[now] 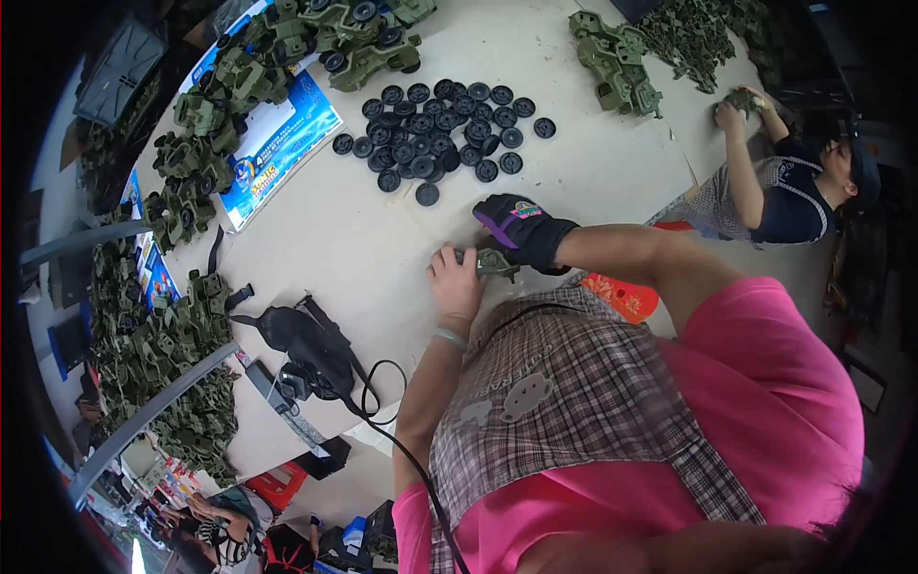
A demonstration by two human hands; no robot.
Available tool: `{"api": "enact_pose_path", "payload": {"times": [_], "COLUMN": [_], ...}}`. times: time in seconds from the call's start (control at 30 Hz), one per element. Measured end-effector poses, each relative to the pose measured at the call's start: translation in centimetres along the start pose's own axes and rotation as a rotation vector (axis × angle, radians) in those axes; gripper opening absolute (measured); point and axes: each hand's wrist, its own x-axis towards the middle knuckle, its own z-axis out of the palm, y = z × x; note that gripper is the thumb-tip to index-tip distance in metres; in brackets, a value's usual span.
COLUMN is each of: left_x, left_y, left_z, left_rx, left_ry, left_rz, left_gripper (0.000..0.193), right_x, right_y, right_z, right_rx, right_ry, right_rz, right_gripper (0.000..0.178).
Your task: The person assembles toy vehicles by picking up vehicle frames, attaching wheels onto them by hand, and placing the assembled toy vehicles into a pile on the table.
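Observation:
Close in front of my apron, a dark green plastic toy vehicle body [495,263] is gripped in my bare left hand [453,282], fingers curled over its left end. My right hand [521,231], in a black and purple glove, is closed right against the upper side of that toy vehicle body. Its fingertips are turned away, and what they grip is hidden. Farther out on the table, black toy wheels [426,194] lie in a loose pile, several of them overlapping.
Green toy vehicles [368,59] line the far left, partly on blue printed sheets [287,143]. Green parts are heaped at left [182,383] and far right [684,38]. A black cabled device [306,349] lies left of me. Another person [784,182] works at right.

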Motion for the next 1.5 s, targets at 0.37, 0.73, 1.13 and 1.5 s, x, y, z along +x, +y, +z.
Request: {"api": "enact_pose_path", "payload": {"times": [0.37, 0.73, 1.13, 1.5], "left_x": [1.6, -1.6, -1.5, -1.8], "left_y": [-2.7, -3.1, 1.9, 1.5], "left_z": [-0.1, 1.1, -0.2, 0.2], "left_rx": [-1.004, -0.909, -0.52, -0.512], "left_ry": [-0.646, 0.026, -0.202, -0.132], "left_rz": [-0.364, -0.557, -0.381, -0.319], "left_gripper": [0.058, 0.057, 0.112, 0.115], "right_x": [0.7, -3.8, -1.8, -0.3], "right_y": [8.2, 12.6, 3.0, 0.9], "right_z": [-3.1, -3.8, -1.9, -1.7], "right_rx": [-0.076, -0.194, 0.089, -0.154], "right_ry": [0.238, 0.178, -0.045, -0.109], "right_rz": [0.274, 0.351, -0.14, -0.282], "right_gripper": [0.036, 0.035, 0.049, 0.066]}}
